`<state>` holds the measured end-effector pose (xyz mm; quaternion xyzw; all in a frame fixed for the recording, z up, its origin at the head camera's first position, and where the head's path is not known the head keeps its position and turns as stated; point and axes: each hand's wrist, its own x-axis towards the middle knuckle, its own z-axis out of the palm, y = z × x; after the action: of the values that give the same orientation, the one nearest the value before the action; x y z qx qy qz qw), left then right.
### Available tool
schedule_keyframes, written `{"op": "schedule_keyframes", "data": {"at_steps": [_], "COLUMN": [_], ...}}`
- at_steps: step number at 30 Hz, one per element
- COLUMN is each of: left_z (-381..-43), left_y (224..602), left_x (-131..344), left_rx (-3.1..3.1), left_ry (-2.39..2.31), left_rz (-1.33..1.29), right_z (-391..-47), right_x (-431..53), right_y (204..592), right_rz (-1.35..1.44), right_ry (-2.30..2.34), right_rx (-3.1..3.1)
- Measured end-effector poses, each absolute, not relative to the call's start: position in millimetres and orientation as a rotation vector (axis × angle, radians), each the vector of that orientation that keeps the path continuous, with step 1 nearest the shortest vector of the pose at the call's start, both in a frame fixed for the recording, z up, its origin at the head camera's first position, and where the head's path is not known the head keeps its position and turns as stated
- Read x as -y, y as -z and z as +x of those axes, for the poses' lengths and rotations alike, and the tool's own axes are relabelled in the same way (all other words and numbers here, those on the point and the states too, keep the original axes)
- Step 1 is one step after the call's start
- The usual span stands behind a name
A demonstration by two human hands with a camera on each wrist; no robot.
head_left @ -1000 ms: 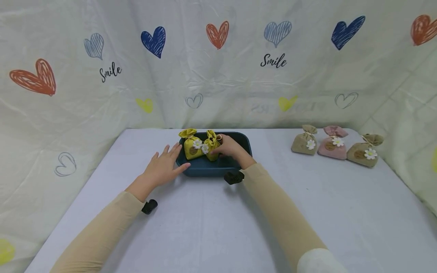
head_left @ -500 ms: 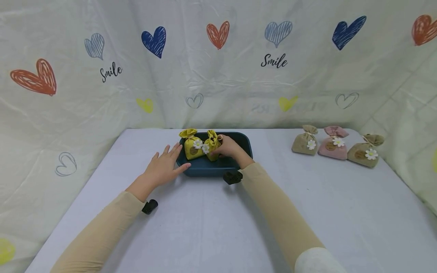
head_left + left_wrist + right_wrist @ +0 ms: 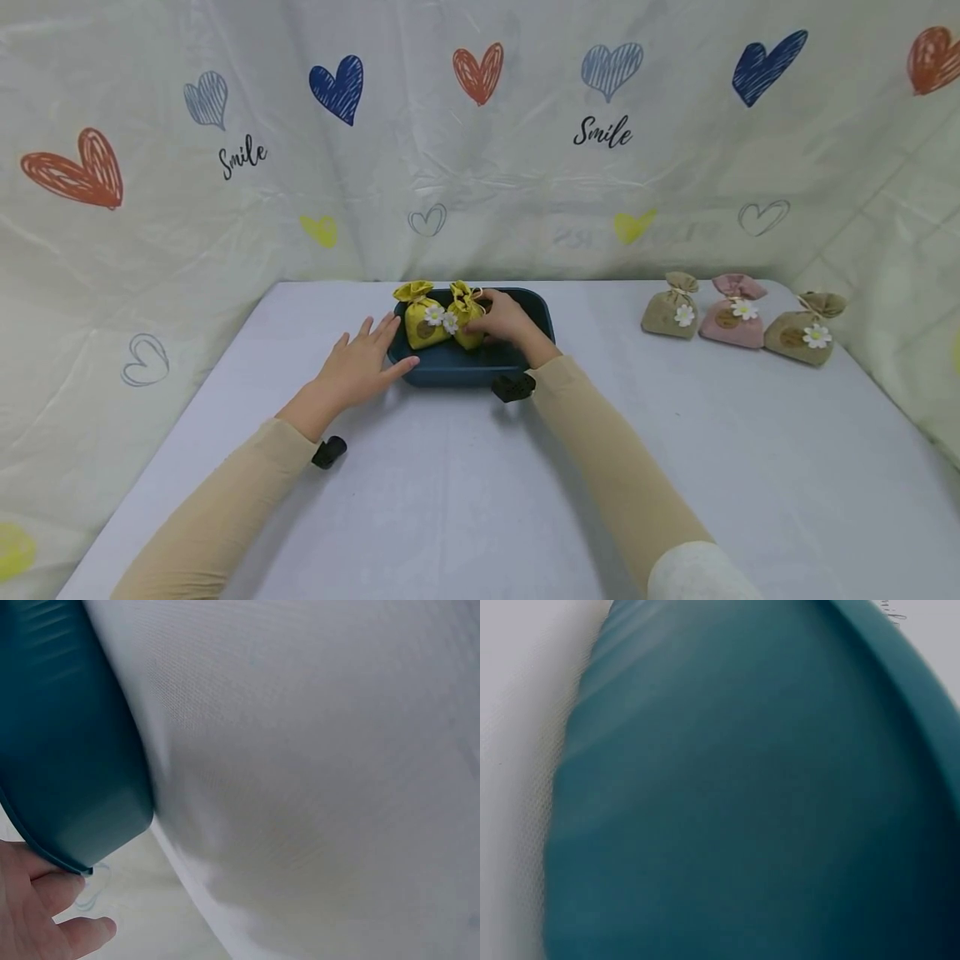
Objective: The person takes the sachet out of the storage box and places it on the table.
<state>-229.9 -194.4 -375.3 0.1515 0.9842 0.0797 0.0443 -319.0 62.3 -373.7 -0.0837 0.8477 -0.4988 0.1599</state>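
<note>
Two yellow drawstring pouches with white flowers sit in the dark teal tray in the head view, the left pouch (image 3: 422, 321) beside the right pouch (image 3: 463, 313). My right hand (image 3: 510, 319) reaches over the tray's front side and holds the right pouch between thumb and fingers near its tied neck. My left hand (image 3: 352, 367) lies with spread, straight fingers at the left end of the tray (image 3: 450, 377). In the left wrist view its fingertips meet the tray rim. Only the tray's outer wall (image 3: 727, 787) fills most of the right wrist view; the right hand is hidden there.
At the back right of the white-covered table (image 3: 420, 483) stand three more pouches: a beige pouch (image 3: 666, 312), a pink pouch (image 3: 727, 323) and a brownish pouch (image 3: 793, 335). A white curtain (image 3: 525, 183) printed with hearts hangs behind the tray.
My right hand's fingers have spread slightly at the right pouch, and that pouch's flower has shifted a little closer to the left pouch's flower. The left hand and tray stay put.
</note>
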Motion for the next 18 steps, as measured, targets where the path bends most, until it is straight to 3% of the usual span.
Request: {"op": "schedule_keyframes", "data": {"at_steps": [18], "left_z": [-230], "left_y": [376], "left_x": [195], "left_rx": [-3.019], "left_ry": [-0.243], "left_rz": [0.473], "right_z": [-310], "right_x": [-76], "right_y": [354], "right_rz": [-0.295], "right_ry": [1.528], "right_rx": [-2.323]}}
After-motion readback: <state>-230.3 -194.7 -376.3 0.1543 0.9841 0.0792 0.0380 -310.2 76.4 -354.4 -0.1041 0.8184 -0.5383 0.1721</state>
